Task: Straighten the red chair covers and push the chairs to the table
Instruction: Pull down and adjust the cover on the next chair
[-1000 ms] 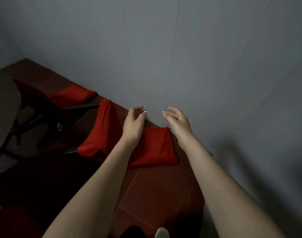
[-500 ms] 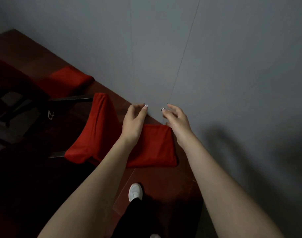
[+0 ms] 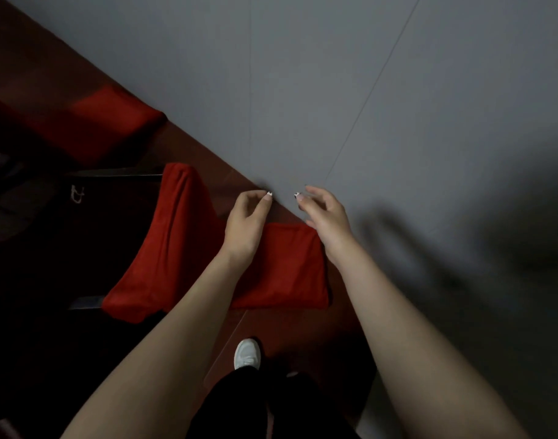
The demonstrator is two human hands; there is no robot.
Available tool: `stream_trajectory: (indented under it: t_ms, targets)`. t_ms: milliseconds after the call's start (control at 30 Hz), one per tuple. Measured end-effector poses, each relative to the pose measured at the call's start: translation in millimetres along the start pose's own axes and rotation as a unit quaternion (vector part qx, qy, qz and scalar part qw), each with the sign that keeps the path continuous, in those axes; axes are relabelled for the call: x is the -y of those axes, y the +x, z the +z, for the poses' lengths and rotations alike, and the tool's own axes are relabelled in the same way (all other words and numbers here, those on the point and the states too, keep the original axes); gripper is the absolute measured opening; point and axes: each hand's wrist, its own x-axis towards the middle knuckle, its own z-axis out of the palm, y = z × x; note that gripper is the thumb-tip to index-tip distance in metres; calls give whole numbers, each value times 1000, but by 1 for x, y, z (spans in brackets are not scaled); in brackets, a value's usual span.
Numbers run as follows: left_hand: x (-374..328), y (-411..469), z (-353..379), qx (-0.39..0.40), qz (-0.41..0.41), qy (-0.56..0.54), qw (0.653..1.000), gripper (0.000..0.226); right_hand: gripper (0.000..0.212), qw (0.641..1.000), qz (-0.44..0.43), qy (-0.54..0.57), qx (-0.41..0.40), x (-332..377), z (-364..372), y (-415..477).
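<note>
Above the near red chair cover (image 3: 284, 270), the left fingers (image 3: 253, 198) are loosely curled and grasp nothing; a pale painted nail shows at the tip nearest the other hand. The right fingers (image 3: 315, 194) are also relaxed, slightly spread and half bent, holding nothing. The two sets of fingertips sit near each other, apart, at the line where wall meets floor.

The left hand (image 3: 247, 226) has its back to the camera and hangs over the gap between the cover's two parts. The right hand (image 3: 328, 220) is over the cover's far right corner. Contact with the fabric cannot be told, probably none. Both bare forearms run in from the bottom edge.

The near cover has a flat seat part under the hands and a rumpled upright part (image 3: 173, 248) to the left, over a dark chair frame (image 3: 112, 177). A second red chair cover (image 3: 106, 122) lies further left and back, dim and close to the wall. Both chairs stand beside the grey wall (image 3: 334, 90) on a dark red tiled floor (image 3: 303, 331).

A white shoe (image 3: 247, 354) and a black trouser leg (image 3: 239, 403) show between the arms. The left side of the frame is very dark.
</note>
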Motion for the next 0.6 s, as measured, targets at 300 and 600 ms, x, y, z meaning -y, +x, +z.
stream_trajectory:
  t_ms: [300, 600]
  targets:
    - [83, 44, 17, -34, -102, 6, 994, 25, 35, 996, 75, -3, 41, -87, 4, 65]
    - [221, 76, 52, -51, -251, -36, 966, 45, 46, 979, 200, -16, 44, -240, 8, 111]
